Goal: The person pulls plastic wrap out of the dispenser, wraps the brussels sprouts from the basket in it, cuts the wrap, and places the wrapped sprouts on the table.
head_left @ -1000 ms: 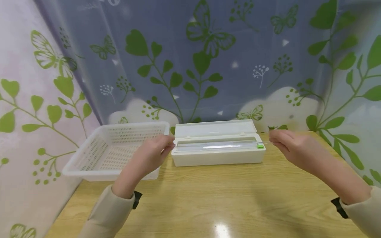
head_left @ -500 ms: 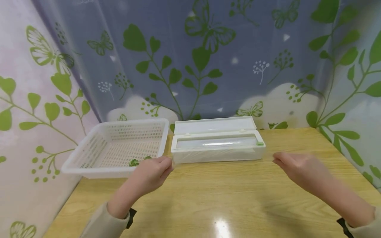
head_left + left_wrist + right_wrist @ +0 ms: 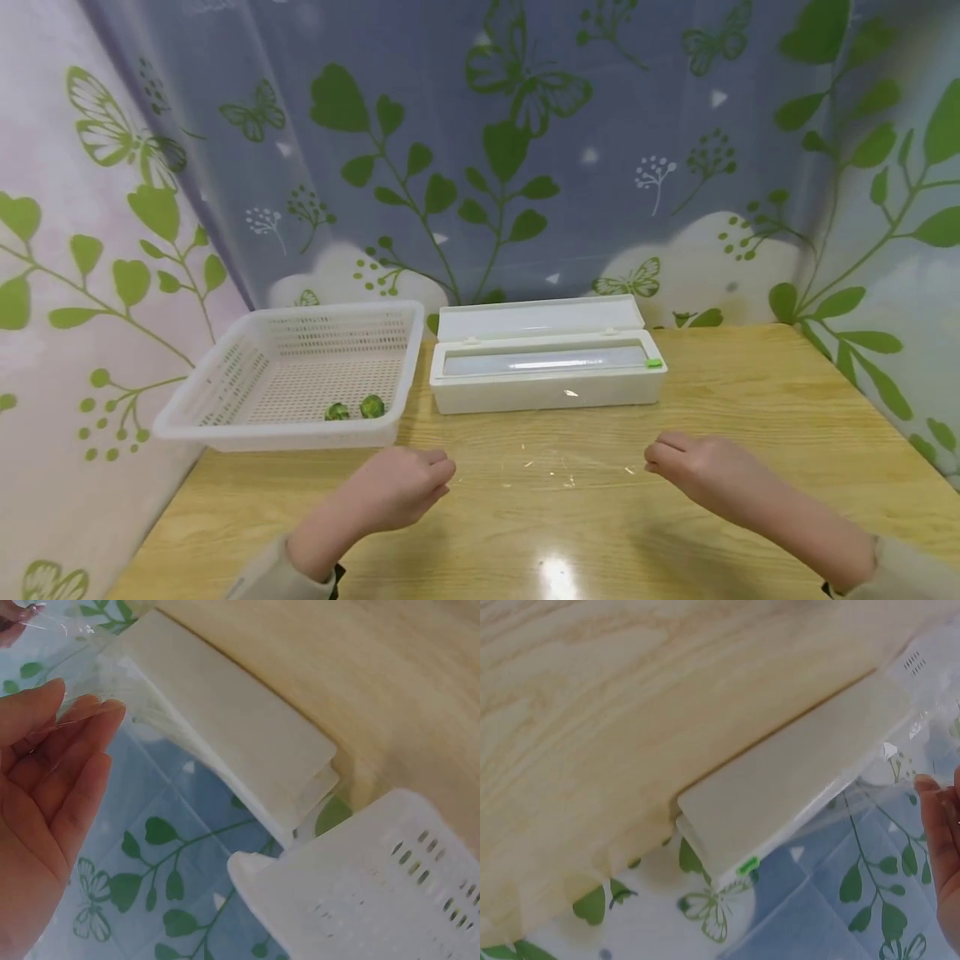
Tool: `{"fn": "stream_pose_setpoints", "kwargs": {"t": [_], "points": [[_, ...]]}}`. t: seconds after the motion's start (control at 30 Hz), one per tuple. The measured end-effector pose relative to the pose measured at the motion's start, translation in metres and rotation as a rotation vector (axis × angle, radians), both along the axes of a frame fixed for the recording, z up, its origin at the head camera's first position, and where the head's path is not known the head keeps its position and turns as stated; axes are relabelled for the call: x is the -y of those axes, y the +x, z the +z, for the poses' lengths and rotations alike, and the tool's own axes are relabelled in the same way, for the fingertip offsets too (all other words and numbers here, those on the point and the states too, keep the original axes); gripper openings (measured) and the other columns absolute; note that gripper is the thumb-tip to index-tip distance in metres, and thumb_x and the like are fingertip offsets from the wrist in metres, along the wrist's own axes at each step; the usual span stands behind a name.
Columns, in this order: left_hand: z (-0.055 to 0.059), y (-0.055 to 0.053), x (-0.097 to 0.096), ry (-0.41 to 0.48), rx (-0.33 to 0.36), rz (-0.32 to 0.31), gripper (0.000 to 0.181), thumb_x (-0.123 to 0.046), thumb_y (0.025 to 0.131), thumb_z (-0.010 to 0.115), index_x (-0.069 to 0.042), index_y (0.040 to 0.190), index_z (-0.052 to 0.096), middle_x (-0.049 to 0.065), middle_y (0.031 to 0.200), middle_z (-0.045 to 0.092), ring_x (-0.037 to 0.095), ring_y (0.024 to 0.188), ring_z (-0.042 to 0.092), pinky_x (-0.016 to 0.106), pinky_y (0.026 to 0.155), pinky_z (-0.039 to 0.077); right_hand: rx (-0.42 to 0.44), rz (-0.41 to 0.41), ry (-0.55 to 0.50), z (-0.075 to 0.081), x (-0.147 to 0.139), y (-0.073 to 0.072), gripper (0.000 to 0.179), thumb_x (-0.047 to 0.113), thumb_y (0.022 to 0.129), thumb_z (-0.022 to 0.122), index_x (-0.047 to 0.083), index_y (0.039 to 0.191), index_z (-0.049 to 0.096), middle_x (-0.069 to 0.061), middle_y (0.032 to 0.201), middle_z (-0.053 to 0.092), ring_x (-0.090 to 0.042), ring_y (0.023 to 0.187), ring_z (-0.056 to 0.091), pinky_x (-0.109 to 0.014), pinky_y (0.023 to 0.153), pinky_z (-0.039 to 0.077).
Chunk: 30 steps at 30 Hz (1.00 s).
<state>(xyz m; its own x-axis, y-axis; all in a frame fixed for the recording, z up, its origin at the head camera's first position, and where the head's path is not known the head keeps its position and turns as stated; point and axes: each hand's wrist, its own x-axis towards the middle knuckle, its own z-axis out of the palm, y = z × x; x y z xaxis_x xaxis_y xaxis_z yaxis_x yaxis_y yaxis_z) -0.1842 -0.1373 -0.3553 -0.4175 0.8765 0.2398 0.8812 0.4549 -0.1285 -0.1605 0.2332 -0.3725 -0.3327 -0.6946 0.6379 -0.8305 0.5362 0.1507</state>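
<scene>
A sheet of clear plastic wrap [image 3: 558,477] stretches between my two hands, showing mostly as glints. My left hand [image 3: 401,490] pinches its left edge, and my right hand [image 3: 701,472] pinches its right edge. In the left wrist view the wrap [image 3: 120,679] runs from between the thumb and fingertips. Behind the hands stands a white plastic wrap dispenser box [image 3: 551,396] with its lid [image 3: 540,316] raised. A roll shows through its window, and a green slider [image 3: 654,363] sits at the right end. Whether the sheet is still joined to the roll I cannot tell.
Left of the dispenser stands a white perforated basket [image 3: 277,432], with two small green Brussels sprouts [image 3: 372,407] inside near its front right. Everything rests on a wood-grain table [image 3: 750,375]. A patterned curtain [image 3: 450,167] hangs behind.
Both hands have come down and towards me from the dispenser's ends, drawing the wrap forward over its front. The sprouts, earlier hidden behind the left hand, now show.
</scene>
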Motion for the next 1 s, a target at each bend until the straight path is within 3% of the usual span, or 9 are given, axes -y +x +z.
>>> {"fn": "stream_pose_setpoints", "kwargs": {"t": [0.27, 0.33, 0.43, 0.5, 0.53, 0.8, 1.0], "points": [[-0.019, -0.003, 0.000, -0.008, 0.006, 0.012, 0.027, -0.012, 0.073, 0.066, -0.014, 0.065, 0.041, -0.010, 0.059, 0.036, 0.003, 0.046, 0.033, 0.018, 0.041, 0.029, 0.095, 0.038, 0.049, -0.020, 0.007, -0.007, 0.038, 0.033, 0.096, 0.028, 0.015, 0.070, 0.049, 0.012, 0.064, 0.041, 0.007, 0.046, 0.027, -0.007, 0.040, 0.027], [-0.022, -0.004, 0.000, -0.006, 0.035, 0.015, 0.027, -0.012, 0.074, 0.066, -0.014, 0.064, 0.040, -0.010, 0.059, 0.035, 0.003, 0.047, 0.032, 0.017, 0.042, 0.029, 0.114, 0.016, 0.082, -0.025, 0.003, -0.008, 0.030, 0.031, 0.093, 0.042, 0.016, 0.067, 0.046, 0.012, 0.062, 0.038, 0.006, 0.045, 0.025, -0.010, 0.038, 0.025], [-0.025, -0.005, 0.001, -0.017, 0.092, 0.034, 0.028, -0.011, 0.075, 0.066, -0.015, 0.065, 0.041, -0.011, 0.060, 0.035, 0.002, 0.049, 0.030, 0.016, 0.043, 0.029, 0.130, -0.020, 0.145, -0.031, -0.006, -0.009, 0.025, 0.022, 0.077, 0.062, 0.018, 0.063, 0.042, 0.012, 0.059, 0.035, 0.003, 0.043, 0.027, -0.014, 0.036, 0.025], [-0.028, -0.005, 0.002, -0.035, 0.115, 0.054, 0.028, -0.012, 0.076, 0.066, -0.015, 0.065, 0.041, -0.011, 0.060, 0.036, 0.001, 0.050, 0.030, 0.015, 0.044, 0.029, 0.145, -0.033, 0.171, -0.034, -0.012, -0.009, 0.030, 0.015, 0.063, 0.069, 0.018, 0.062, 0.040, 0.012, 0.058, 0.034, 0.002, 0.043, 0.027, -0.016, 0.036, 0.024], [-0.030, -0.006, 0.002, -0.042, 0.118, 0.059, 0.028, -0.012, 0.076, 0.066, -0.015, 0.065, 0.041, -0.011, 0.060, 0.036, 0.001, 0.050, 0.030, 0.015, 0.044, 0.029, 0.158, -0.035, 0.176, -0.036, -0.015, -0.009, 0.032, 0.013, 0.061, 0.071, 0.018, 0.062, 0.039, 0.013, 0.058, 0.033, 0.002, 0.043, 0.027, -0.016, 0.036, 0.024], [-0.042, -0.008, -0.002, -0.100, 0.085, 0.058, 0.026, -0.012, 0.073, 0.067, -0.017, 0.062, 0.044, -0.011, 0.061, 0.037, 0.003, 0.054, 0.036, 0.014, 0.046, 0.029, 0.202, -0.043, 0.216, -0.049, -0.028, -0.009, 0.034, 0.009, 0.060, 0.071, 0.021, 0.061, 0.039, 0.016, 0.060, 0.030, 0.003, 0.050, 0.024, -0.014, 0.040, 0.022], [-0.052, -0.009, -0.007, -0.190, 0.032, 0.040, 0.022, -0.017, 0.075, 0.064, -0.019, 0.061, 0.047, -0.009, 0.063, 0.037, 0.005, 0.055, 0.040, 0.016, 0.044, 0.028, 0.112, -0.024, 0.288, -0.057, -0.024, -0.006, 0.029, 0.008, 0.056, 0.070, 0.019, 0.058, 0.044, 0.010, 0.064, 0.034, -0.004, 0.056, 0.033, -0.016, 0.045, 0.030]]}}
